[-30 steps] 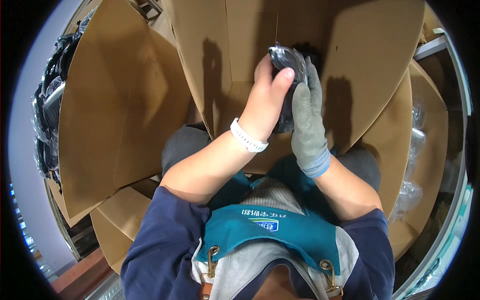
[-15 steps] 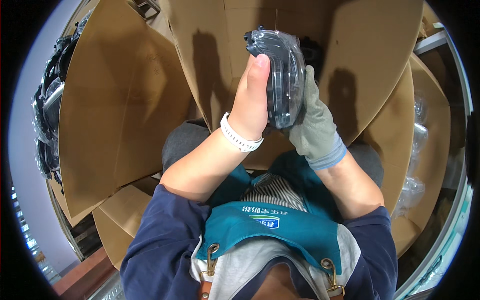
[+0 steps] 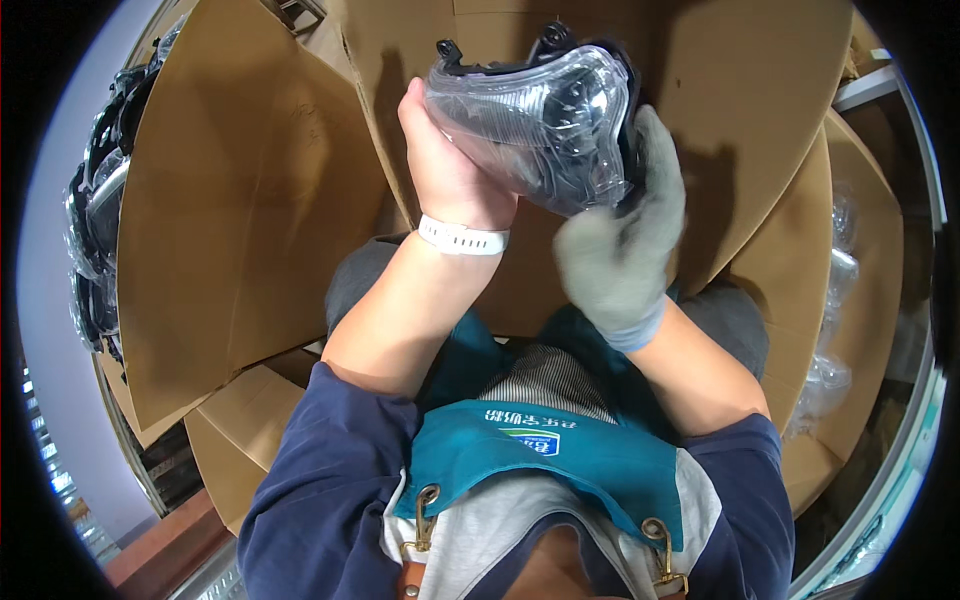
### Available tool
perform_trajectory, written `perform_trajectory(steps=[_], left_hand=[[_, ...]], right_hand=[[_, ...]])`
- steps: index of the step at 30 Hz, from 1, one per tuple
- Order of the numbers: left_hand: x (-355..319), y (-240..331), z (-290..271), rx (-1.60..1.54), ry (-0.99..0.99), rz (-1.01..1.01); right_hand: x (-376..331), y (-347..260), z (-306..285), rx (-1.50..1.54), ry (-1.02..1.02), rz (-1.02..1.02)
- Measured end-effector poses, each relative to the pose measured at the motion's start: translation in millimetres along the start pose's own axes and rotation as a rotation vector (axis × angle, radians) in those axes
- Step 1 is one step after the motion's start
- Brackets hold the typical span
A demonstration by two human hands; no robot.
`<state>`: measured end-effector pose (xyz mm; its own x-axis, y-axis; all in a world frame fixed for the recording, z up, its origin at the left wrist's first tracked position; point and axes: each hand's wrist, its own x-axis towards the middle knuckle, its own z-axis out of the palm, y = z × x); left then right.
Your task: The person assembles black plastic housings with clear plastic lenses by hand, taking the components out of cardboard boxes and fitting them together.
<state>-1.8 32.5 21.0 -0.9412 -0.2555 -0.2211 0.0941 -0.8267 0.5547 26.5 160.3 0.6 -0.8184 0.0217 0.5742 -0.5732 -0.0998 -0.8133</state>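
Note:
A headlight with a clear lens and black housing, wrapped in clear film, is held up over the carton, its lens side toward me. My left hand, bare and with a white band at the wrist, grips its left and lower edge, the thumb up along the left end. On my right hand is a grey glove, slightly blurred. Its fingers reach up along the headlight's right edge, and its palm lies by the lower right corner. Part of its grip is hidden behind the headlight.
An open cardboard carton stands before me, with a large flap at left. Several film-wrapped lamps are stacked beyond that flap. More clear-wrapped pieces sit in a carton at right. A metal rail crosses the upper right.
The headlight has turned from a narrow upright side view to its broad lens face. My left hand has shifted left and up, and the right glove has tilted around the right edge.

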Motion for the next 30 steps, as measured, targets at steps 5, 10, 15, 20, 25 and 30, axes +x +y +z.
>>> perform_trajectory(steps=[5,10,15,20,25,30], left_hand=[[-2.0,1.7,3.6,-0.015,0.044,0.028],[-6.9,-7.4,6.4,0.034,0.114,0.041],[0.5,6.0,9.4,0.017,0.022,0.223],[3.4,-4.6,-10.9,0.251,-0.107,0.321],[-5.8,-12.1,-16.6,0.240,-0.183,0.348],[-7.3,-16.3,-15.7,0.362,-0.153,0.407]], right_hand=[[17.0,-21.9,-23.0,-0.210,-0.357,0.572],[-5.6,-11.9,-21.6,0.049,-0.093,0.238],[20.8,-3.8,-29.3,0.039,-0.214,0.376],[32.6,-14.1,-50.1,-0.413,-0.221,-0.044],[27.6,-20.8,-52.9,0.582,0.040,0.725],[15.6,-13.5,-47.9,-0.511,-0.106,-0.039]])
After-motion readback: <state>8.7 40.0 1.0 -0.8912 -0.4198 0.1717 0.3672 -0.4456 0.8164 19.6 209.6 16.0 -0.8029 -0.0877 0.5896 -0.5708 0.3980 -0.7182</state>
